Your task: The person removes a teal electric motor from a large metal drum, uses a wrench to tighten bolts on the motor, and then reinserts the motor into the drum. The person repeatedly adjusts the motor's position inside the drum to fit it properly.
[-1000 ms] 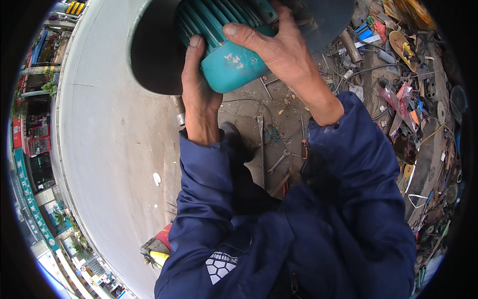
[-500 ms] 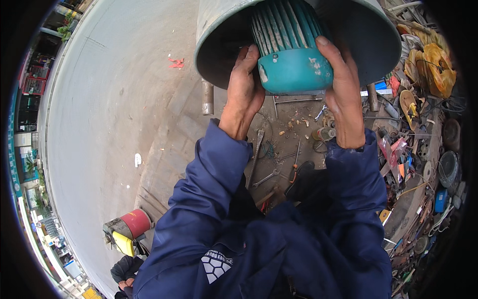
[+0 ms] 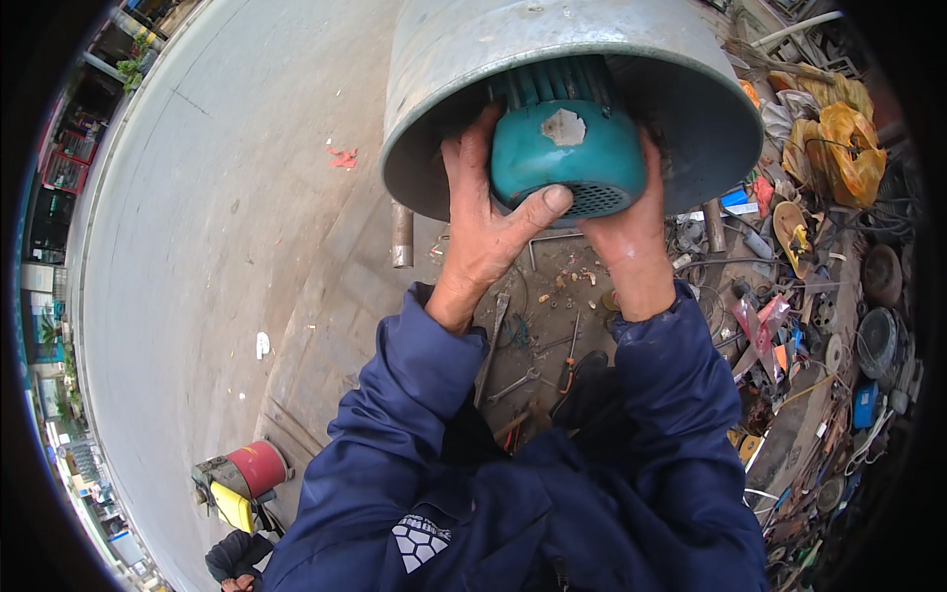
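A teal electric motor [image 3: 567, 156] sits partly inside the mouth of a large grey metal drum [image 3: 552, 41]. Its ribbed body runs back into the drum, and its rounded fan cover, with a pale worn patch and a grille underneath, points toward me. My left hand [image 3: 485, 212] is closed on the motor's left side, the thumb lying across the lower edge by the grille. On the other side, my right hand [image 3: 631, 232] cups the cover from the right and below; some of its fingers are hidden behind the motor.
Short metal legs [image 3: 402, 237] extend below the drum. On the ground beneath lie a spanner [image 3: 523, 383] and an orange-handled screwdriver [image 3: 567, 370]. Scrap and parts crowd the right, with a yellow bag [image 3: 848, 148]. A red cylindrical machine [image 3: 258, 468] stands lower left, near another person [image 3: 239, 557].
The motor has turned, so its grille and pale patch now show. My left thumb has come round to its lower edge, and my right hand has shifted lower. The drum's mouth appears lower.
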The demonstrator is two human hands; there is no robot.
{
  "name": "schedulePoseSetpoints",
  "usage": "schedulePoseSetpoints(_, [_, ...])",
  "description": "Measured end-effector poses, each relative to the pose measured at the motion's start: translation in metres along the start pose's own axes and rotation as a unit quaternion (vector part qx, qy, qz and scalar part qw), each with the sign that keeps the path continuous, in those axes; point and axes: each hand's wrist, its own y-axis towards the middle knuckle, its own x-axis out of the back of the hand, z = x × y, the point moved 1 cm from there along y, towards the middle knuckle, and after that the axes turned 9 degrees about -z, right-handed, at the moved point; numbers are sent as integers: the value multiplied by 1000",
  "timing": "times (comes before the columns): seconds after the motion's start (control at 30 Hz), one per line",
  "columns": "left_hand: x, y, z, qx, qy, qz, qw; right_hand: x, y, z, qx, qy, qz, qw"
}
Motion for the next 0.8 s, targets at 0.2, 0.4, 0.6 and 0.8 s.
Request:
schedulePoseSetpoints(0.2, [-4, 1, -10, -56, 147, -9, 988, 7, 1, -15, -30, 45, 81, 995])
schedulePoseSetpoints(0.4, [-2, 5, -28, -93, 275, 11, 957, 15, 10, -29, -52, 106, 126, 985])
schedulePoseSetpoints(0.6, [-17, 16, -37, -113, 309, 47, 943, 18, 7, -31, -39, 128, 122, 984])
schedulePoseSetpoints(0.8, [-35, 27, -37, -98, 232, 64, 966, 22, -2, -14, -79, 94, 86, 989])
